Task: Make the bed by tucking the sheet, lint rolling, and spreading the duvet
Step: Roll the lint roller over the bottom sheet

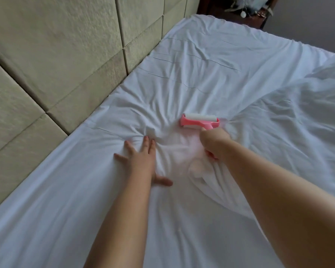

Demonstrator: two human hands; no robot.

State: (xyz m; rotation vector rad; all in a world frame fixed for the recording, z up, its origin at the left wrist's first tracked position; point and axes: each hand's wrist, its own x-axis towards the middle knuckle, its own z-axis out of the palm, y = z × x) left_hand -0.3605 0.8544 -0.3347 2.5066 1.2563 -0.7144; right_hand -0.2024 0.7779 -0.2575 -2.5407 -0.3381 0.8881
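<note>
One pink plastic lint roller (199, 121), white cylinder on top, sits mid-frame on the wrinkled white sheet (211, 60). The right hand (214, 144) clenches its handle just below; the left hand (141, 161) presses flat, fingers spread, lower left. Possibly the duvet (315, 105) bunches at right, beside beige padded headboard panels (52, 55).

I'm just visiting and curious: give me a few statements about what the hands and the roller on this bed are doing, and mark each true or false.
1. The right hand grips the pink lint roller. True.
2. The left hand is balled into a fist. False: it presses flat on the sheet, fingers spread.
3. The roller's white drum lies on the sheet. True.
4. The duvet covers the whole bed. False: it is bunched at the right side.
5. The headboard is padded in panels. True.
</note>
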